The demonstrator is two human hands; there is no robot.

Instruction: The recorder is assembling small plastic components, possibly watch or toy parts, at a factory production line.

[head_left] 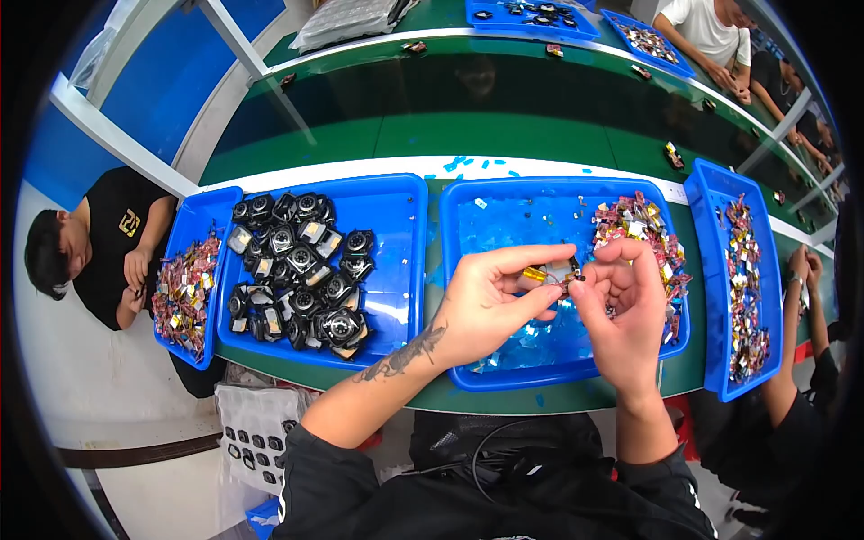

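Tabletop (423,382), green, bears 4 blue trays (391,297) (1 beneath both hands (481,306)).

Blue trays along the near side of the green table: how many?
4: a parts-filled tray at far left, a tray of black units, one under the left hand and right hand, a narrow tray at right. Others may be hidden.

Fisheye view taken from wearer's head, aimed down and forward, bare left hand (486,308) and bare right hand (627,335) framed close, long green work surface (522,139) seen farther off
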